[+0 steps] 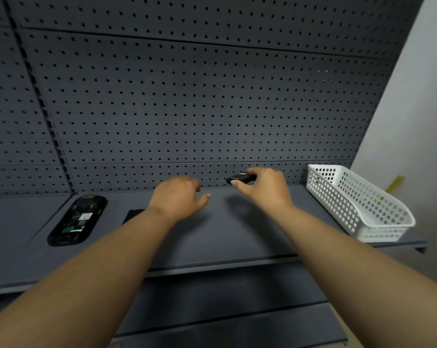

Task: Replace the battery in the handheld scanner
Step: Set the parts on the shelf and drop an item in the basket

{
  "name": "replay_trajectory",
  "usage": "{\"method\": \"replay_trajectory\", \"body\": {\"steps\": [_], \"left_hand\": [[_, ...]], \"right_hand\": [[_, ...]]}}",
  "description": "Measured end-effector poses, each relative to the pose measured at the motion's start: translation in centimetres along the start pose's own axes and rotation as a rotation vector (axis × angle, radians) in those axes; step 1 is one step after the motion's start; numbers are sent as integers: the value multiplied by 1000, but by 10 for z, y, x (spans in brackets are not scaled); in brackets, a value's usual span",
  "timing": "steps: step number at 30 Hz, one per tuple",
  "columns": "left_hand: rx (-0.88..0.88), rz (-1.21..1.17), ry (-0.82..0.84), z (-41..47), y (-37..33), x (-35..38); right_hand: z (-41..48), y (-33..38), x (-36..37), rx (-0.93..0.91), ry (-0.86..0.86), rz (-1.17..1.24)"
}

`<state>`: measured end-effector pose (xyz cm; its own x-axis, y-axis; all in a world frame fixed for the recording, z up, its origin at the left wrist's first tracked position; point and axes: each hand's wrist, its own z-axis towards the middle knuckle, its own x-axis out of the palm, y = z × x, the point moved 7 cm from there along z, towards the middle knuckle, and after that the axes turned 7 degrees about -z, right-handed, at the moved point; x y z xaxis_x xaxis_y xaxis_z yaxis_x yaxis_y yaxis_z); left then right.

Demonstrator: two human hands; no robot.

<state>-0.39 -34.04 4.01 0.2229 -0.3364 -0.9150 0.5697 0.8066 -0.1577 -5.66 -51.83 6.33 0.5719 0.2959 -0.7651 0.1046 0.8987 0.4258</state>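
Note:
The black handheld scanner lies face down on the grey shelf at the left, its back open and the circuit board and labels showing. A flat black piece, likely the back cover, lies just right of it, partly hidden by my left forearm. My left hand hovers over the middle of the shelf, fingers loosely curled and holding nothing. My right hand is to its right, above the shelf near the back wall, pinching a small black battery between thumb and fingers.
A white perforated plastic basket stands at the shelf's right end. A dark pegboard wall rises behind the shelf. A second grey shelf juts out below. A white wall and a yellow object lie beyond the basket.

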Motion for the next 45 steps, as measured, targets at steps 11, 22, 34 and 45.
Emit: {"method": "replay_trajectory", "body": {"steps": [11,22,34,45], "left_hand": [[57,5,43,24,-49,17],[-30,-19,46,54,-136,50],[-131,2,57,42,-190,76],[-145,20,71,29,-185,70]], "right_hand": [[15,-80,-69,97,-119,-24],[33,-203,-133,133,-71,-105],[18,-266,-95,220,334,-199],[5,-272,-78,252,529,-354]]}}
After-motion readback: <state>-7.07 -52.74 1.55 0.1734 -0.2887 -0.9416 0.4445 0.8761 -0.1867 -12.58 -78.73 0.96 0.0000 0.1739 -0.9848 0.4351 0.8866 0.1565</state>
